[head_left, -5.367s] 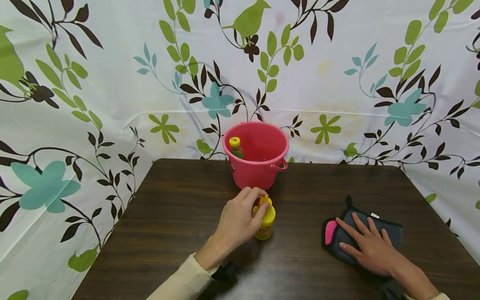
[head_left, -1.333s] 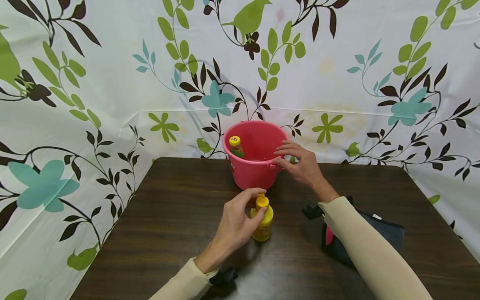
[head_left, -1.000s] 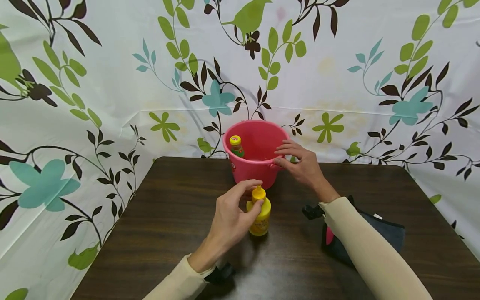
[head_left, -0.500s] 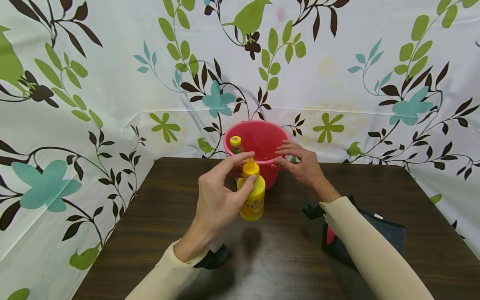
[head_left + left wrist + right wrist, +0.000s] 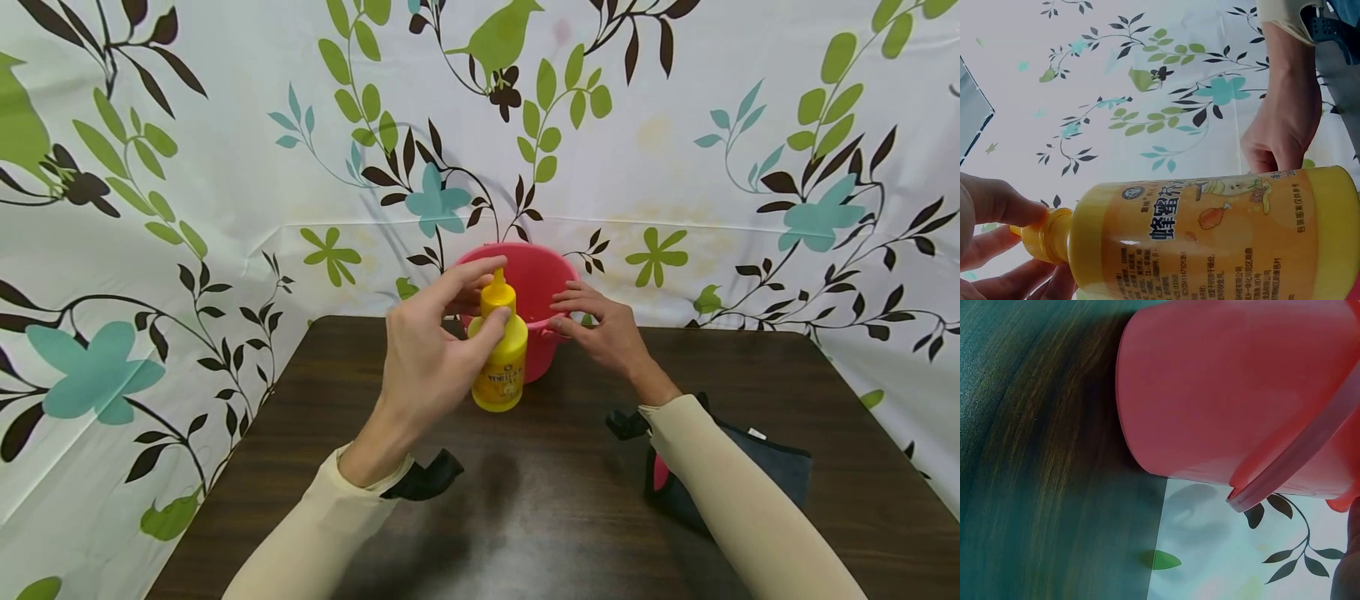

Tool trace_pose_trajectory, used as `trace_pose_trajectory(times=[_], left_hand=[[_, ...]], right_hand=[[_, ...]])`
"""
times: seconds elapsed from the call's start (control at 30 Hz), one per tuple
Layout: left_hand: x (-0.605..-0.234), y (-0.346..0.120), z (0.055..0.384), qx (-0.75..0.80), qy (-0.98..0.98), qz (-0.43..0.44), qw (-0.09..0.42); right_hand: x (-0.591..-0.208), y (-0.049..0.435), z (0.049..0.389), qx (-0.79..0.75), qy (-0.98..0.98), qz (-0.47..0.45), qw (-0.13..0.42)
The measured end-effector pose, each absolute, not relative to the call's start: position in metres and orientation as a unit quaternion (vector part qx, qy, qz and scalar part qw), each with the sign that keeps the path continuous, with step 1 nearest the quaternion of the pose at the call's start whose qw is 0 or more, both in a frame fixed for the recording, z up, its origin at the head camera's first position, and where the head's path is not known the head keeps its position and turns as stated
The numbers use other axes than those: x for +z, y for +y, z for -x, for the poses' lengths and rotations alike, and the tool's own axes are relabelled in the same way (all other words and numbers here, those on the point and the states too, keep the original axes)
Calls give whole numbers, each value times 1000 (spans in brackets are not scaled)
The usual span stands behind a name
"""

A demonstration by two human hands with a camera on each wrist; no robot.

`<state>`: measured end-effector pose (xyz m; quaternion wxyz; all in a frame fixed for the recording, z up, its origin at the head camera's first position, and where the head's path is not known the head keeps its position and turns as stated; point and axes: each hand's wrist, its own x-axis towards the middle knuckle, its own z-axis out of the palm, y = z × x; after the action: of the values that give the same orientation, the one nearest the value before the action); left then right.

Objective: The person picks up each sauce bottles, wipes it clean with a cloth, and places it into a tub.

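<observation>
My left hand point(image 5: 431, 354) pinches the yellow cap of a mustard squeeze bottle point(image 5: 501, 375). The bottle hangs upright above the table, in front of the pink bucket point(image 5: 540, 354). Its yellow-orange label, with Chinese print and a drumstick picture, fills much of the left wrist view. My right hand point(image 5: 600, 329) grips the bucket's rim at the right, thumb outside. The bucket's side and folded-down handle point(image 5: 1310, 459) show in the right wrist view. My left hand and the bottle cover the bucket's left part.
A dark grey padded cloth piece point(image 5: 768, 467) with a pink patch lies on the right, partly under my right forearm in view. The brown wooden table point(image 5: 570, 517) ends at a patterned curtain point(image 5: 637, 167) behind the bucket.
My right hand has left the grey cloth piece for the bucket's rim. My left hand has lifted the mustard bottle off the table and toward the bucket, hiding the yellow-capped bottle inside.
</observation>
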<state>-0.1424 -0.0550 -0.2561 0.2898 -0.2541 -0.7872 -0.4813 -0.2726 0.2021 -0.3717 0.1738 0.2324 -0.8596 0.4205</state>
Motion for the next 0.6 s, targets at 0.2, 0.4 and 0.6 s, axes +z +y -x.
trace_pose_trajectory(times=[0.2, 0.4, 0.6], left_hand=[[-249, -57, 154, -478, -798, 243, 276], [-239, -58, 172, -481, -807, 228, 254], [-224, -55, 190, -482, -812, 214, 251]], right_hand=[[-370, 202, 272, 424, -861, -226, 165], [-370, 201, 273, 429, -860, -223, 162], [-371, 202, 273, 434, -856, -226, 164]])
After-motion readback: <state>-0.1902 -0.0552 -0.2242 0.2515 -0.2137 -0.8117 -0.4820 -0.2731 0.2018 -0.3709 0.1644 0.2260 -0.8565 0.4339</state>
